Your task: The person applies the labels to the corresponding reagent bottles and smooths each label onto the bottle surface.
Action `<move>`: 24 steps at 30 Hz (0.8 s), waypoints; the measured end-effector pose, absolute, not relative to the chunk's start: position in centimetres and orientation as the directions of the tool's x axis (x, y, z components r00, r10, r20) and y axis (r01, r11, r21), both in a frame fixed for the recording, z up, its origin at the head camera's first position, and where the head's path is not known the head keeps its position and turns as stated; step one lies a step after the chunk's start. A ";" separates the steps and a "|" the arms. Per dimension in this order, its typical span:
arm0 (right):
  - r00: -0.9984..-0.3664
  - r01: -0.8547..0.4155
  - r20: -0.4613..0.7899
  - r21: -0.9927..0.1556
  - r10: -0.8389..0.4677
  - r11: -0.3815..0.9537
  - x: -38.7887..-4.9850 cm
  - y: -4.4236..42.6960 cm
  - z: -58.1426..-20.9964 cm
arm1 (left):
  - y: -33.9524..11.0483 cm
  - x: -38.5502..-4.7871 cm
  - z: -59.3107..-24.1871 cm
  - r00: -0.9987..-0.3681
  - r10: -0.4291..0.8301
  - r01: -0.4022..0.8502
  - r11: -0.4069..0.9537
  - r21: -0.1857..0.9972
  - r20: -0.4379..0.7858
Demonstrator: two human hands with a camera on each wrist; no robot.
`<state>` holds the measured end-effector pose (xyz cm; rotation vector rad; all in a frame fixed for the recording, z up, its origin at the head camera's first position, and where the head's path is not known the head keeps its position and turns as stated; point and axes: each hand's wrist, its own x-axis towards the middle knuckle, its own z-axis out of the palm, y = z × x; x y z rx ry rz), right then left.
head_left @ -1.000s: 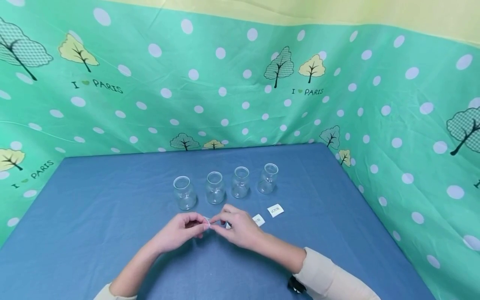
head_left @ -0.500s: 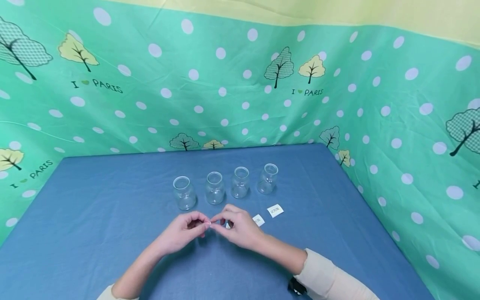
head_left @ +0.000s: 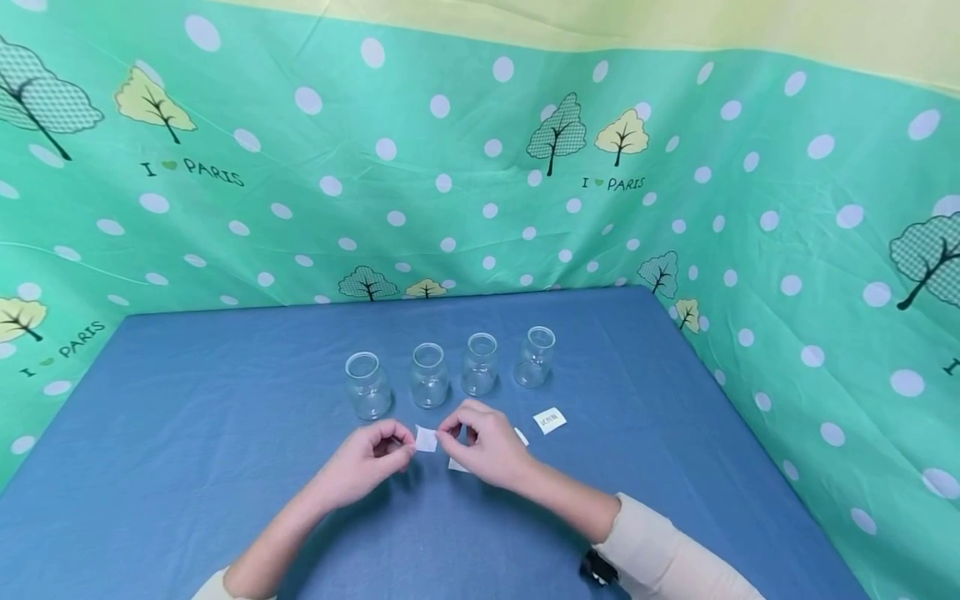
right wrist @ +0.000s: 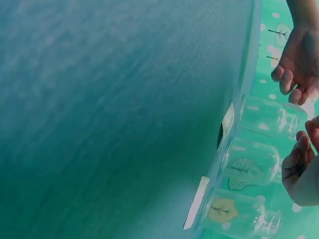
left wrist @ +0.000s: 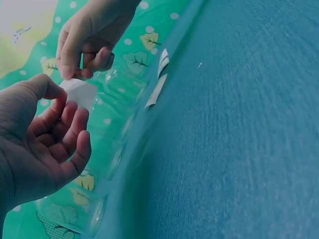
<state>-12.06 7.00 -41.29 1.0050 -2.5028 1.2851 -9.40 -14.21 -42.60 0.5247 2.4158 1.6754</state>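
Note:
A small white paper label (head_left: 426, 439) is held up between my two hands over the blue table. My left hand (head_left: 372, 459) pinches its left edge between thumb and forefinger. In the left wrist view the other fingers of that hand are loosely bent below the label (left wrist: 79, 93). My right hand (head_left: 487, 447) pinches the opposite edge with thumb and forefinger. The face of the label turned to the head camera looks blank. Beneath and beside my right hand lie more labels, one partly covered (head_left: 458, 466); the rightmost label (head_left: 550, 420) bears dark writing.
Several clear glass jars without lids stand in a row behind my hands, from the left jar (head_left: 369, 387) to the right jar (head_left: 536, 358). A small black object (head_left: 598, 568) sits by my right sleeve. A green patterned curtain (head_left: 450, 167) borders the blue table (head_left: 225, 400).
The label, seen edge-on and mostly hidden before, now shows flat between my hands. My right hand has shifted slightly right and up, uncovering more of a label beneath it.

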 end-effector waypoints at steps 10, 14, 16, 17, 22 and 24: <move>-0.829 -0.539 0.373 -0.730 -0.417 0.419 -12.5 7.8 -41.3 | -14.3 -9.0 -42.5 -0.965 0.261 0.145 0.433 0.890 0.030; -0.840 -0.529 0.377 -0.732 -0.390 0.430 -12.7 7.9 -41.3 | -14.5 -8.9 -42.6 -0.971 0.241 0.123 0.442 0.889 0.015; -0.844 -0.524 0.377 -0.729 -0.381 0.441 -12.7 8.0 -41.4 | -14.6 -8.8 -42.7 -0.973 0.230 0.108 0.451 0.886 0.002; -0.845 -0.524 0.378 -0.727 -0.379 0.444 -12.8 8.0 -41.4 | -14.7 -8.8 -42.7 -0.975 0.222 0.094 0.456 0.885 -0.011; -0.846 -0.527 0.378 -0.703 -0.377 0.477 -12.9 8.0 -41.7 | -15.1 -8.8 -43.3 -0.977 0.204 0.043 0.486 0.873 -0.066; -0.845 -0.530 0.380 -0.691 -0.377 0.492 -13.0 8.1 -41.7 | -15.2 -8.8 -43.4 -0.975 0.210 0.042 0.496 0.868 -0.073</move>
